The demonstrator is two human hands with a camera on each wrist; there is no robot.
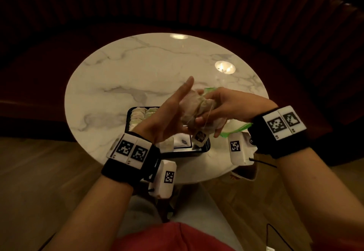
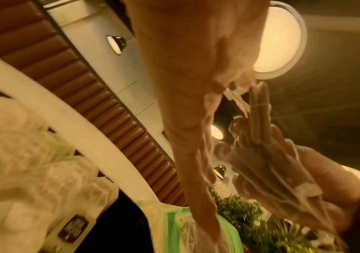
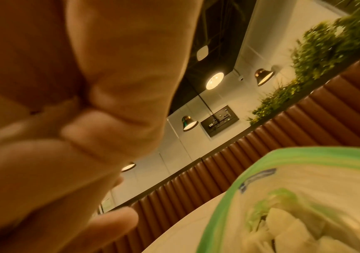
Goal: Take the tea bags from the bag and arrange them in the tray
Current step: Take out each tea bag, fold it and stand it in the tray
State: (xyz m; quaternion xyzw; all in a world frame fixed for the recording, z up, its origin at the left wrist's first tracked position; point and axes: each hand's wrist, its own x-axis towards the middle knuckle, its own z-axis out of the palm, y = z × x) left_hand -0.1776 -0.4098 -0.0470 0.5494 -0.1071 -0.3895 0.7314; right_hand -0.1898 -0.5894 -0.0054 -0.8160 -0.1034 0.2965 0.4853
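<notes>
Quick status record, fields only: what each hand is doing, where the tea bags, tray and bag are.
right hand: grips a bunch of tea bags above the tray
left hand: fingers straight, flat against the bunch
tray: black, on the marble table, tea bags already lined up in its far end
bag: clear with green edge, lying on the table right of the tray
loose tag: hangs from the bunch

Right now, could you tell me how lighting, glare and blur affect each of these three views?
Head view: dim and warm, lamp glare on the marble table. Left wrist view: bright ceiling light behind the left hand, motion-blurred tea bags. Right wrist view: right hand and green-edged bag close and out of focus.
</notes>
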